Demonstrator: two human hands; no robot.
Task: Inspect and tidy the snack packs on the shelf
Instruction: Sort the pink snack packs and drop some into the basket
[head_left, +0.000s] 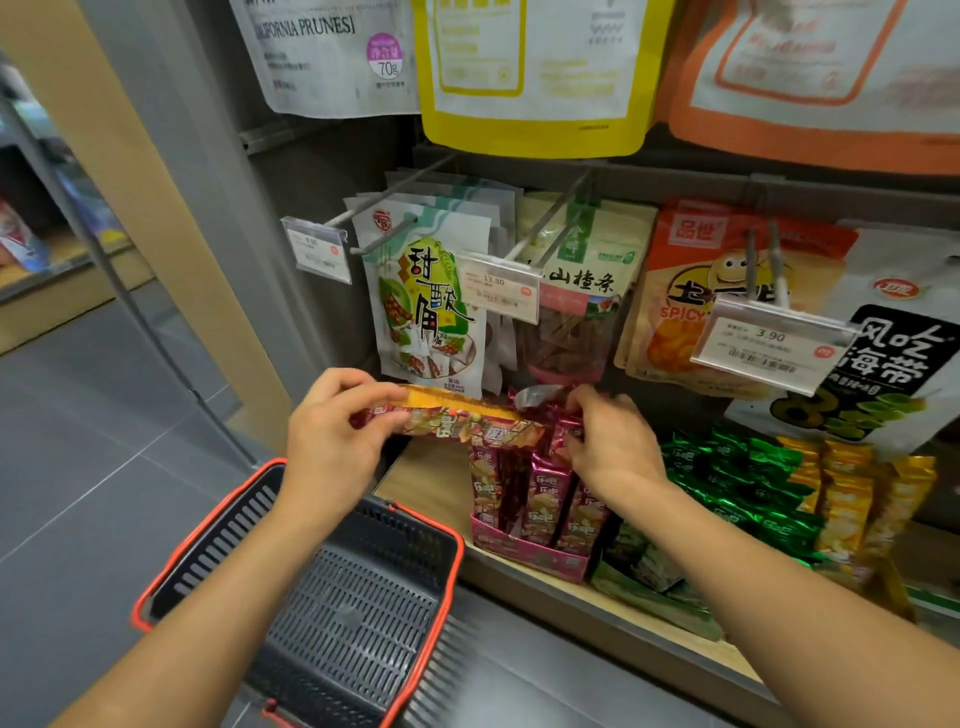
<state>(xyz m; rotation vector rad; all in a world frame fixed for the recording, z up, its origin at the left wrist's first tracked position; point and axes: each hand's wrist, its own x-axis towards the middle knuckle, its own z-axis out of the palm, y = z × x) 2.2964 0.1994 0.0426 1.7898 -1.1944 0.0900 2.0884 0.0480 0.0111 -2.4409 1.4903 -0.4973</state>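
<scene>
A long magenta snack pack (457, 418) with an orange edge lies sideways in the air above a pink display box (524, 553) of the same upright packs. My left hand (332, 436) pinches its left end between thumb and fingers. My right hand (608, 447) pinches the pack's right end, just over the tops of the upright magenta packs (540, 493). The box stands on the wooden shelf (426, 478), near its left end.
A dark shopping basket (332, 597) with a red rim hangs below my left forearm. Green packs (743, 483) and orange packs (847, 499) fill the shelf to the right. Hanging bags (426, 301) and price tags (769, 343) jut out on hooks just above.
</scene>
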